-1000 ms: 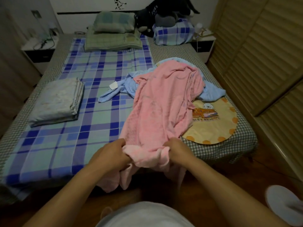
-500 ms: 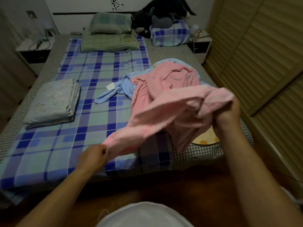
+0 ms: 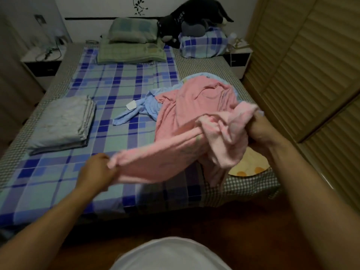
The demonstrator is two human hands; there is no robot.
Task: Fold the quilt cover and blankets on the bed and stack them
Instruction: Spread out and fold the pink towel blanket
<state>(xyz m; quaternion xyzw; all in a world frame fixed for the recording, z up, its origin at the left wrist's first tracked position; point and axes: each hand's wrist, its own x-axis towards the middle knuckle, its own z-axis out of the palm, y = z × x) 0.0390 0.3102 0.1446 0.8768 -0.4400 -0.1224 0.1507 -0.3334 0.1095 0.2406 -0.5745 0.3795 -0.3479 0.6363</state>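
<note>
A pink blanket (image 3: 187,117) lies bunched on the right half of the bed, its near edge lifted off the sheet. My left hand (image 3: 95,170) grips one end of that edge low over the bed's front. My right hand (image 3: 261,131) grips the other end higher up, at the bed's right side. A light blue blanket (image 3: 136,110) lies crumpled under and behind the pink one. A folded grey quilt cover (image 3: 64,123) rests flat on the left side of the bed.
The bed has a blue plaid sheet (image 3: 116,90). Pillows (image 3: 132,43), a black plush toy (image 3: 191,18) and a plaid cushion (image 3: 204,43) sit at the head. A round yellow mat (image 3: 249,164) lies at the bed's right corner. Nightstands flank the bed; slatted wardrobe doors (image 3: 311,65) stand right.
My hands went from close together at the blanket's near edge to wide apart. The right hand rose to the right and the left moved left, stretching the edge.
</note>
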